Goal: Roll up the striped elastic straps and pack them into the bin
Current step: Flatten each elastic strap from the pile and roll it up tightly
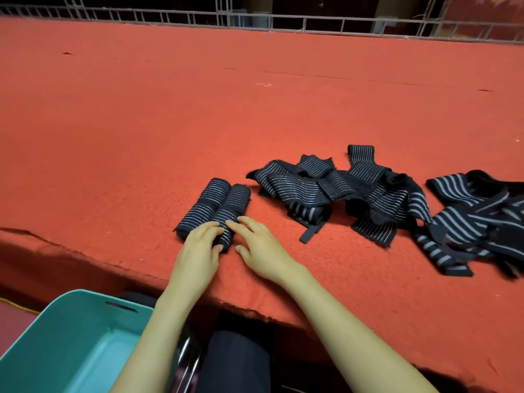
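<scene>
red felt table [170, 114], metal railing [283, 22]

Two rolled straps [215, 208], dark with pale stripes, lie touching side by side near centre. Loose straps [340, 191] heaped right. Teal bin [71, 321] near left.

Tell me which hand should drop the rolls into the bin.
Left, probably: the left hand touches the rolled straps, and the teal bin sits on its side; the right hand would reach across.
</scene>
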`<action>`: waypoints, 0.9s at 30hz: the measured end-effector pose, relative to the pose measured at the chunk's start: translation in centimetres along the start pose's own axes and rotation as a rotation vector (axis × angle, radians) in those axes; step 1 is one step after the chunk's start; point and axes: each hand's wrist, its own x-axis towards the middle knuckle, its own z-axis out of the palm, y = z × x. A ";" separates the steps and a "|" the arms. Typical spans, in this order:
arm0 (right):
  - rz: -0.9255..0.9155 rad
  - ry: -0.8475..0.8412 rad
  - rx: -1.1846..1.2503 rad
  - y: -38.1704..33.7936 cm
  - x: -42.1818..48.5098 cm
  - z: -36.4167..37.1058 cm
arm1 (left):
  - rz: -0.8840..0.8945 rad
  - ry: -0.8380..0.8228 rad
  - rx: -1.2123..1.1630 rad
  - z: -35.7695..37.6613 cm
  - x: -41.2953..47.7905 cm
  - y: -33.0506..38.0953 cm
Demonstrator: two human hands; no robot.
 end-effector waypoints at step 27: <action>0.283 0.497 -0.067 12.5 -13.3 -14.2 | 0.255 -0.039 -0.208 8.7 5.4 17.6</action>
